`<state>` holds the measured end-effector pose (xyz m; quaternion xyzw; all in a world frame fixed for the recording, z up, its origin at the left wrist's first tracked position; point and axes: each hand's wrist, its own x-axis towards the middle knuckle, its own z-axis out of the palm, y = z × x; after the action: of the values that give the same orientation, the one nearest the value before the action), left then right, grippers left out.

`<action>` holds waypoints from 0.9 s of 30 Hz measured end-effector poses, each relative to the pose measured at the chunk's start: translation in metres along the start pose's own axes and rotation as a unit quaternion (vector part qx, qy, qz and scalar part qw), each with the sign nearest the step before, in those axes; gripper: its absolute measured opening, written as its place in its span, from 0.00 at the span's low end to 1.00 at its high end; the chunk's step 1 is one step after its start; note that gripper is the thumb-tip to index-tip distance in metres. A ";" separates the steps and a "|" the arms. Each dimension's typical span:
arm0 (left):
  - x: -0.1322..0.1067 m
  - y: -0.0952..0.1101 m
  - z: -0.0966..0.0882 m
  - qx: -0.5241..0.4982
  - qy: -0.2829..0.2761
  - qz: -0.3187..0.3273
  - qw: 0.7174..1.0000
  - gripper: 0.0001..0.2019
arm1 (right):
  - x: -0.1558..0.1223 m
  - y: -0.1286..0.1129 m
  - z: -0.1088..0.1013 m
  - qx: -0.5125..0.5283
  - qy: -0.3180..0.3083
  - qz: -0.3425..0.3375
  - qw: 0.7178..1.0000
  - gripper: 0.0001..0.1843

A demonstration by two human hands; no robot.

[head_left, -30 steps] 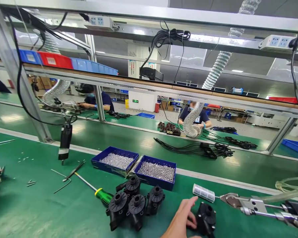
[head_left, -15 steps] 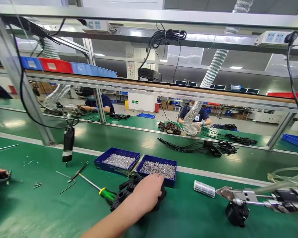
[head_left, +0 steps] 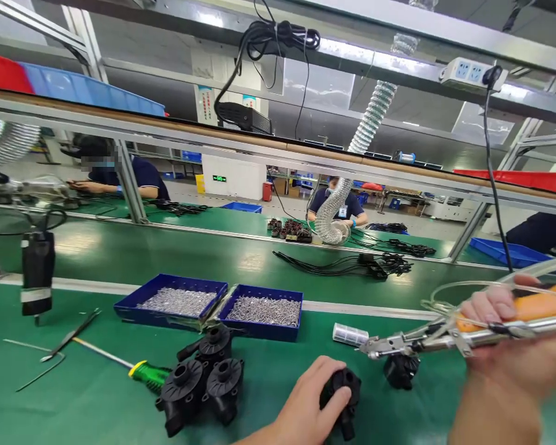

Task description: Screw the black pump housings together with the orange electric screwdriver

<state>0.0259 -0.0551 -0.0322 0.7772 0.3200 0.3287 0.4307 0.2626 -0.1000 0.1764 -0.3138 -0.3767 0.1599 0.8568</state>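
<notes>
My left hand (head_left: 306,405) is closed around a black plastic pump housing (head_left: 351,389) on the green bench, thumb and fingers on its sides. At the right, my right hand (head_left: 491,309) grips an orange-bodied screwdriver gun (head_left: 544,301) with a metal shaft and clear hose. Its metal nose (head_left: 375,348) points left, above and to the right of the held housing. Under the shaft sits another black part (head_left: 401,371). A cluster of three black housings (head_left: 225,383) stands to the left of my left hand.
Two blue bins of small screws (head_left: 264,311) stand behind the housings. A green-handled screwdriver (head_left: 151,376), thin metal tools (head_left: 71,335) and a hanging black tool (head_left: 37,272) are at left. A clear cylinder (head_left: 350,335) lies near the nose. Co-workers sit beyond the frame.
My left hand has moved right from the clustered housings and now holds a single housing. My right hand has come into view holding the screwdriver gun. The view has swung rightward.
</notes>
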 end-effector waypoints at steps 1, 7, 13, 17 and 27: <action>0.000 -0.010 0.005 -0.020 0.007 0.014 1.000 0.17 | -0.004 0.000 0.006 -0.022 0.004 -0.010 1.000 0.49; -0.007 -0.026 0.006 -0.078 0.089 0.077 0.990 0.22 | -0.012 0.013 0.011 -0.020 -0.031 -0.009 0.999 0.45; 0.014 0.049 -0.021 -0.209 0.097 0.033 0.972 0.19 | -0.022 0.023 0.016 0.025 -0.114 0.094 0.989 0.45; 0.033 0.094 -0.026 -0.236 0.016 0.011 0.972 0.21 | -0.031 0.030 0.024 0.088 -0.161 0.153 0.971 0.43; 0.031 0.105 -0.015 -0.191 0.077 0.018 0.978 0.14 | -0.043 0.040 0.031 0.173 -0.257 0.177 0.934 0.40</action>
<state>0.0541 -0.0687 0.0736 0.6586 0.2693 0.4500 0.5397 0.2093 -0.0786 0.1429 -0.1709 -0.4889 0.4466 0.7296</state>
